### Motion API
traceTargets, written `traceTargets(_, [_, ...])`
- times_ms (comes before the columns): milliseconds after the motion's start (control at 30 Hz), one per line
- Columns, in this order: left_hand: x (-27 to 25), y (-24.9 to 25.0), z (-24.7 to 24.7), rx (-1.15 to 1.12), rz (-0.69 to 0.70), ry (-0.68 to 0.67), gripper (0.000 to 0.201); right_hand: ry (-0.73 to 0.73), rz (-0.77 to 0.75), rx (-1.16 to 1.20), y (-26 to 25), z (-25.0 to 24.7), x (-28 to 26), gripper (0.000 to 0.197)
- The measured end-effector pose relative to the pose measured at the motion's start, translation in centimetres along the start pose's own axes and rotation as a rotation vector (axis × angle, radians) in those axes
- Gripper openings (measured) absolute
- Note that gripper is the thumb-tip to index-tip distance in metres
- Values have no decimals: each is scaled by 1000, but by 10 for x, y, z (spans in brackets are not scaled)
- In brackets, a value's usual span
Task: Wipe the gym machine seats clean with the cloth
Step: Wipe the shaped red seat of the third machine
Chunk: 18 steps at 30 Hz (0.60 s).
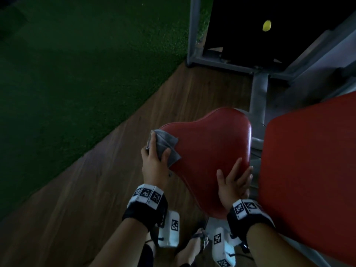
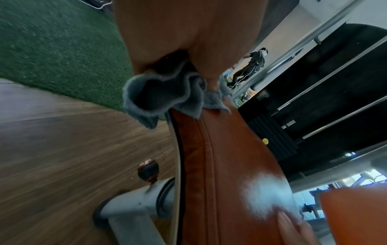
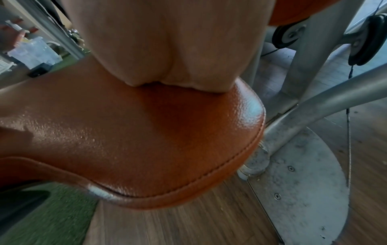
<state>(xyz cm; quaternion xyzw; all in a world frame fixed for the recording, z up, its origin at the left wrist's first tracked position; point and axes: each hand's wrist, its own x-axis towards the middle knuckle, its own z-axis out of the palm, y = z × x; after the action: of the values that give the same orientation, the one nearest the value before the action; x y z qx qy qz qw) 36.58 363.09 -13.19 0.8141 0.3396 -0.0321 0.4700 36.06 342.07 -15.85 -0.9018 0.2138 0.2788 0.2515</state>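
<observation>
A red padded seat (image 1: 208, 151) of the gym machine fills the middle of the head view. My left hand (image 1: 154, 160) grips a crumpled grey cloth (image 1: 167, 147) against the seat's left edge. In the left wrist view the cloth (image 2: 163, 97) bunches under my palm, draped over the seat's rim (image 2: 209, 165). My right hand (image 1: 233, 180) rests flat on the seat's near right edge with fingers straight. In the right wrist view the palm presses the seat's (image 3: 136, 132) top.
A second red pad (image 1: 312, 170) stands at the right. A grey metal frame (image 1: 258, 97) and black weight stack (image 1: 269, 35) lie beyond the seat. Wooden floor (image 1: 96, 189) runs under the seat, green turf (image 1: 77, 74) to the left. A black adjustment knob (image 2: 147, 169) sits below the seat.
</observation>
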Motion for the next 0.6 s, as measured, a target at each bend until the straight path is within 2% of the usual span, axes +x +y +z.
traceTargets(100, [21,9,-1,6,-68,-7,59,10,-6,-1,0,2,0,79])
traceTargets(233, [46,21,-6,90,-15,-78,53,17,-14,9,1,2,1,78])
traceTargets(433, [31,11,7,48,30,-16,60,18,-16,15,3,-1,1,79])
traceTargets(600, [17,10,11,-44,-66,-18,71,38,-19,2,1,-1,-1,79])
